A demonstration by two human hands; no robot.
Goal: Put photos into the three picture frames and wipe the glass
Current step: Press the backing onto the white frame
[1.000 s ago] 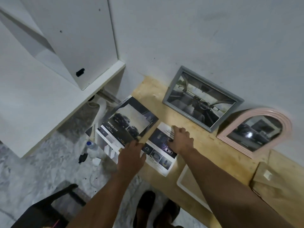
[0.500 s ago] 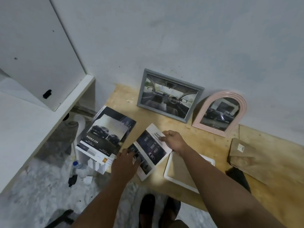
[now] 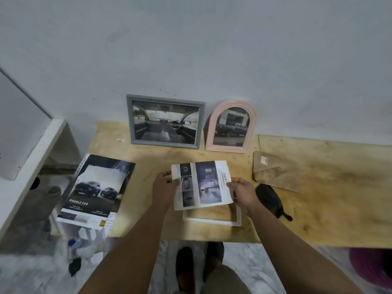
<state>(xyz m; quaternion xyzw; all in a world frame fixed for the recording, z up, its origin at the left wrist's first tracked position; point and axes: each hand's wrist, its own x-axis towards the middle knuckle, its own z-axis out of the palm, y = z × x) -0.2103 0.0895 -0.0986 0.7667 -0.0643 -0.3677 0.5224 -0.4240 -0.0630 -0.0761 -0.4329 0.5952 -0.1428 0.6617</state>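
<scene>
The photo page [image 3: 201, 184] is pinched at its left and right edges by both hands, held just above the white frame [image 3: 212, 220], which lies flat right under it.

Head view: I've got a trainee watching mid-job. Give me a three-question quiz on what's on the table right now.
1. True or false: the grey frame and the pink arched frame both lean against the wall with pictures in them.
2. What holds the printed page? A) left hand only B) both hands C) neither hand
3. Fill in: the white frame lies flat on the ____, partly under the page.

Key: 1 true. 2 B: left hand and right hand grip opposite edges. 3 table.
</scene>
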